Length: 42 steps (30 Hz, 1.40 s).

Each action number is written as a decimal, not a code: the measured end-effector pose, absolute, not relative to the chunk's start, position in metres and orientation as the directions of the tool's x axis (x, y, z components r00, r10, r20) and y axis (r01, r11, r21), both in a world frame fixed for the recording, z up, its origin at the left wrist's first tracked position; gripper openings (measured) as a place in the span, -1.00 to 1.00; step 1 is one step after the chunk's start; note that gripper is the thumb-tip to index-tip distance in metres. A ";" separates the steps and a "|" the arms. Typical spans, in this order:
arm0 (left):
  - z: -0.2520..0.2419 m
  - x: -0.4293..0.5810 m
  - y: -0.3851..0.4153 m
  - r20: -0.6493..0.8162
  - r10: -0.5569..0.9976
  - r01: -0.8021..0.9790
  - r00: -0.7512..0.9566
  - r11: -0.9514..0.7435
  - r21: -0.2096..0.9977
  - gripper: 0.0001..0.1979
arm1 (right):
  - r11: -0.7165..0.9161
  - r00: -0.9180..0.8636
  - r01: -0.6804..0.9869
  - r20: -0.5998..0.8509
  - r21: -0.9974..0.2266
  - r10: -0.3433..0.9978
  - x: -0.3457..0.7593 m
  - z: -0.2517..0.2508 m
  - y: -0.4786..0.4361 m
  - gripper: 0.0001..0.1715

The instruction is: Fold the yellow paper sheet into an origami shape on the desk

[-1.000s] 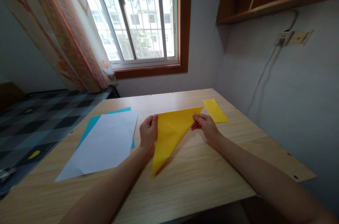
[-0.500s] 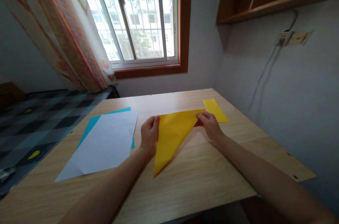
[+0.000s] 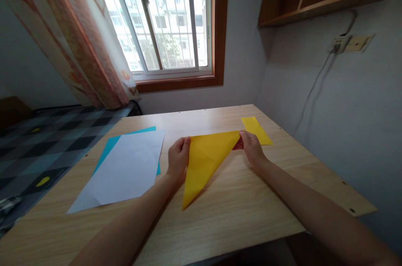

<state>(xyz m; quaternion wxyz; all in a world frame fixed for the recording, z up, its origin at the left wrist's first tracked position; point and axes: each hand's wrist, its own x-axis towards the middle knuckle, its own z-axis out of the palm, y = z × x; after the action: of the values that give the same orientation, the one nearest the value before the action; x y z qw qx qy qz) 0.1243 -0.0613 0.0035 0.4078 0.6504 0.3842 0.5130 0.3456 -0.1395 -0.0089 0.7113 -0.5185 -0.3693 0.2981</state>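
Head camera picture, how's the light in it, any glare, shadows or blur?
In the head view, the window is overexposed, washing out the building outside; also in the head view, the table has a pale sheen along its far side, the cable casts a soft wall shadow, and the folded yellow paper looks clear enough to show creases.

Bare left hand and right hand, rounded thumbs on both. Left forearm and right forearm also bare, smooth-sided, narrow at wrist, wider toward elbow. Fingernails too small to make out, knuckles only faintly visible.
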 end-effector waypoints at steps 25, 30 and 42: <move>-0.003 0.129 -0.061 0.305 0.943 -0.019 0.133 -0.305 0.952 -0.62 | 0.004 0.105 -0.369 -0.038 -0.929 0.994 0.292 -0.016 -0.150 -0.60; -0.004 0.129 -0.060 0.310 0.945 -0.020 0.108 -0.310 0.951 -0.62 | -0.038 -0.019 -0.336 -0.034 -0.941 0.999 0.292 -0.021 -0.150 -0.43; 0.000 0.131 -0.059 0.309 0.951 -0.056 0.026 -0.308 0.950 -0.63 | -0.126 -0.083 -0.212 -0.111 -0.969 0.990 0.293 -0.020 -0.149 -0.31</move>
<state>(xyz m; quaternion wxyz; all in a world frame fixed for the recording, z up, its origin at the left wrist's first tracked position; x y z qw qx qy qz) 0.1306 -0.0594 -0.0002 0.4368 0.5674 0.3942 0.5760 0.2928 -0.1486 -0.0202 0.5027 -0.4535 -0.4290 0.5979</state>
